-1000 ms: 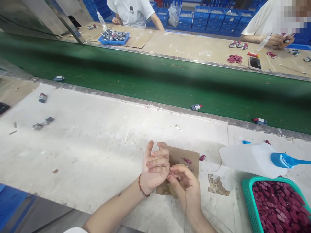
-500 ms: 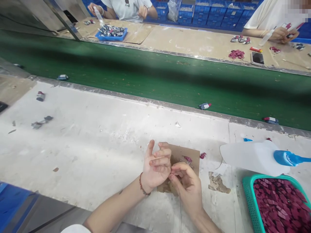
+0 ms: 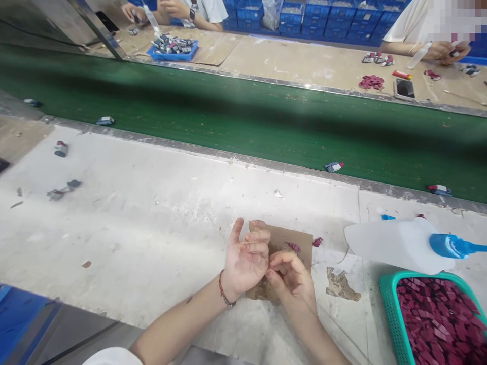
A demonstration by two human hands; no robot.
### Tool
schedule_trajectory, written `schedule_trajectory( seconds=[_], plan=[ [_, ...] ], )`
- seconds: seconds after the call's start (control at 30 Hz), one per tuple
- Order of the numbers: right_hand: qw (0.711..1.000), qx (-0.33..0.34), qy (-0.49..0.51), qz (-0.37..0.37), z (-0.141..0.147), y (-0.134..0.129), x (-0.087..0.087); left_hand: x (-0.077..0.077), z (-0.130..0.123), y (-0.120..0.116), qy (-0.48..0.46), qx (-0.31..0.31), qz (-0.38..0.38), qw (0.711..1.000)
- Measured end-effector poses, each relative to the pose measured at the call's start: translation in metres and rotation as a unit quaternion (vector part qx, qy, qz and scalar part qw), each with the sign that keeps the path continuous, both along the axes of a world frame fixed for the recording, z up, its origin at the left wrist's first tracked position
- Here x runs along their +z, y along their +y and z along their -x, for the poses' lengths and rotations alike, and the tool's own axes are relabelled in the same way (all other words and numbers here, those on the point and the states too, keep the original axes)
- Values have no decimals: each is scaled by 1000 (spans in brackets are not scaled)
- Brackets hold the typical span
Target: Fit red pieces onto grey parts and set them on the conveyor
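Note:
My left hand (image 3: 247,258) is palm up above a brown cardboard piece (image 3: 291,237), its thumb apart and its fingers loosely curled, with nothing visible in the palm. The thumb and index finger of my right hand (image 3: 292,284) come together at the edge of my left hand. Whatever they may pinch is too small to make out. On the cardboard lies a small dark red piece (image 3: 294,247), and another dark red piece (image 3: 317,242) sits just past its right edge.
At right are a white bottle with a blue cap (image 3: 399,246) and a green basket (image 3: 391,319) of dark red pieces. A green belt (image 3: 228,121) carries small parts. Across it, two people work beside a blue tray (image 3: 175,57). Grey parts (image 3: 64,189) lie at left.
The parts on the green belt have moved to the right. Across the belt, the person at left has shifted their arms. My hands have hardly moved.

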State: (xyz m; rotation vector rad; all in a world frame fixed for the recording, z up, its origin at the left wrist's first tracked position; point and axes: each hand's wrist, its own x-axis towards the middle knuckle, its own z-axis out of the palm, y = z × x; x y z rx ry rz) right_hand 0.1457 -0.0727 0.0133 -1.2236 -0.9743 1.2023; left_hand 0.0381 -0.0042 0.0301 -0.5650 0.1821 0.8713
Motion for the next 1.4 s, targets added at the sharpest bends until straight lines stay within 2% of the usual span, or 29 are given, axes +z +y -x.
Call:
schedule_trajectory(
  seconds=[0.1,0.2,0.3,0.4,0.57,0.7,0.93,1.17,1.4],
  plan=[
    [993,-34,-103,-53,-4,-1,2,-1,-1,-1,11,-12,-6,1000],
    [973,-66,-193,-110,-8,-2,7,-3,-1,-3,-1,-28,-22,999],
    [953,-80,-244,-163,-8,-1,12,-7,-2,-5,-5,-35,-37,999],
    [942,-89,-264,-185,-6,0,13,-10,-2,-6,1,-41,-47,998],
    [940,-111,-277,-168,-4,0,12,-14,-2,-5,15,-42,-64,997],
    [949,-105,-263,-140,-4,0,12,-12,-2,-4,25,-43,-51,997],
    [980,-70,-177,-62,-6,3,11,-4,-7,-2,93,-53,-6,994],
    [994,-30,-101,-8,-7,1,-1,-5,-8,-3,115,-60,14,991],
    [993,-48,-108,-22,-3,1,0,-2,-12,-3,133,-57,47,988]
  ],
)
